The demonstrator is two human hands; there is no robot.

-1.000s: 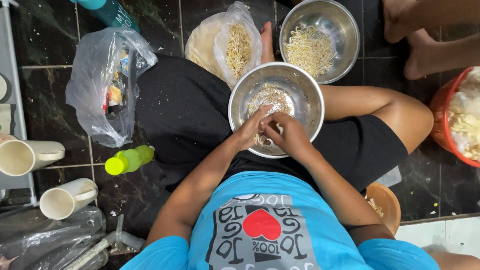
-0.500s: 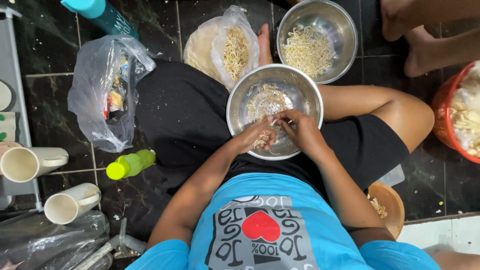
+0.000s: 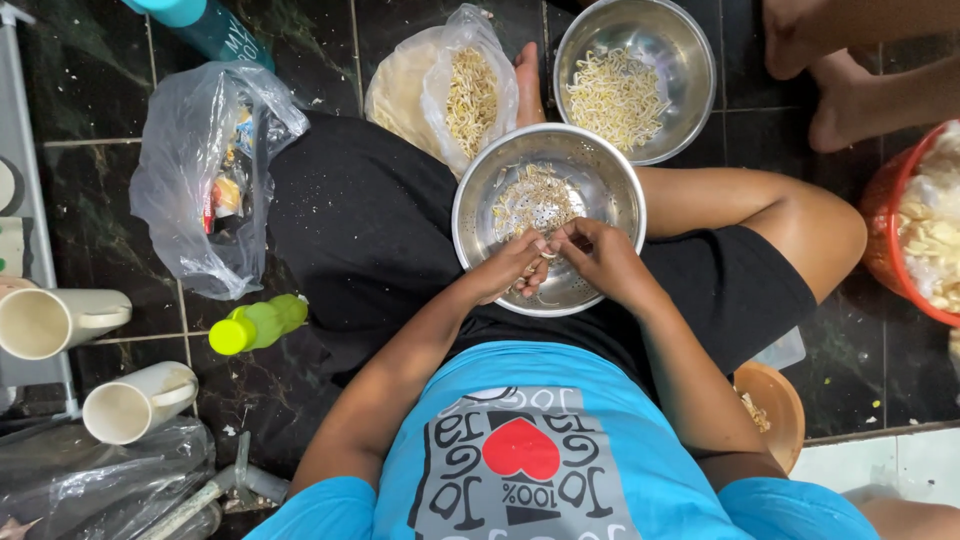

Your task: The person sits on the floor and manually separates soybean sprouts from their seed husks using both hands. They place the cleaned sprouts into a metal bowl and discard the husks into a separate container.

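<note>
While the person sits cross-legged on the dark tiled floor (image 3: 310,420), both hands meet over the round perforated steel strainer bowl (image 3: 548,232) resting on their lap. Left hand (image 3: 508,268) has its fingers curled in, pinching what looks like a single pale bean sprout (image 3: 549,254) at the tips, and the right hand (image 3: 600,262) is curled the same way, fingertips touching the left ones on that same bit. Too small to tell who's gripping which end, honestly. A thin pile of sprout scraps sits in the strainer just past the fingers.

By the right knee there's a small brown round bowl (image 3: 775,410). Off to the left, a lime green plastic bottle (image 3: 258,325) lies on its side, with two cream plastic cups (image 3: 100,365) near it. Further out: a clear plastic bag of bean sprouts (image 3: 470,90), a second shiny steel bowl (image 3: 634,80) full of sprouts just beside it, and a crumpled clear bag of packets (image 3: 205,180). A red plastic basin (image 3: 885,240) sits at the right edge.
</note>
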